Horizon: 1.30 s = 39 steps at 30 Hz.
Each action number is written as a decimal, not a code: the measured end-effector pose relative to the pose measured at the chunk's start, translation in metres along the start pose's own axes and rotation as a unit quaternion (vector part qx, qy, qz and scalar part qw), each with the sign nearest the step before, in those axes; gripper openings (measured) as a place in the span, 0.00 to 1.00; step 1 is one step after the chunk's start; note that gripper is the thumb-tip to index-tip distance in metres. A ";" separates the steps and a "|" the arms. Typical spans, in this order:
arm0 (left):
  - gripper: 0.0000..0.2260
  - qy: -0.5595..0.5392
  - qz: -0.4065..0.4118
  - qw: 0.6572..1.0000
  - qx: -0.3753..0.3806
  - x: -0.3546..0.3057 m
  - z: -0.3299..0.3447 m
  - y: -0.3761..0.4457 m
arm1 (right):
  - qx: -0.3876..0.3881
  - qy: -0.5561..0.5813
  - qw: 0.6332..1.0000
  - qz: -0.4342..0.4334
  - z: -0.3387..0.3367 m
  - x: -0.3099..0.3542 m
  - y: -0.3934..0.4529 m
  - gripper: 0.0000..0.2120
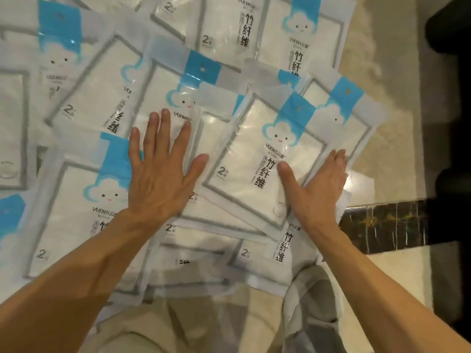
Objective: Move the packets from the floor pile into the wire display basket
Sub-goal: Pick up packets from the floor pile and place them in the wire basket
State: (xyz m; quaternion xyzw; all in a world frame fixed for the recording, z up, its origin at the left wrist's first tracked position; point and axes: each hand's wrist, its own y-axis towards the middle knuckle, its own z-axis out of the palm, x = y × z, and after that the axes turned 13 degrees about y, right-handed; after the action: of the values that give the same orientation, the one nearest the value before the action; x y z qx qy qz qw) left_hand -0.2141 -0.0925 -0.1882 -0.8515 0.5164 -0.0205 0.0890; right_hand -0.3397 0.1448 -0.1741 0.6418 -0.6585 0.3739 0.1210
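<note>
I see my left hand [163,171] lying flat, fingers spread and straight, pressing down on the pile of packets [109,103] that covers the floor [382,138]. My right hand [318,184] is also released and holding nothing, set on its edge with straight fingers against the right side of the top packet [257,159], thumb resting on its face. That packet, white with a blue cloud picture, sits tilted between my two hands, overlapping the others. A dark marble strip [382,222] runs along the floor to the right. The basket is not in my view.
</note>
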 end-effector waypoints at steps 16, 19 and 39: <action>0.05 -0.451 -0.178 0.873 0.052 -0.018 -0.133 0.003 | 0.045 0.381 0.921 0.068 -0.111 0.085 0.001 0.18; 0.11 -0.474 -0.187 0.859 0.039 0.001 -0.178 0.004 | 0.063 0.391 0.915 0.079 -0.149 0.130 0.000 0.19; 0.17 -0.640 -0.288 0.710 -0.055 0.139 -0.707 -0.149 | 0.312 0.351 0.883 0.019 -0.414 0.599 -0.153 0.21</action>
State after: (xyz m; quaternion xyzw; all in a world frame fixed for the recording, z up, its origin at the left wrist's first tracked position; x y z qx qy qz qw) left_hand -0.1085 -0.2409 0.5250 -0.7711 0.0659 0.5338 0.3407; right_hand -0.4174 -0.0239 0.5464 0.4604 -0.4343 0.7632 0.1303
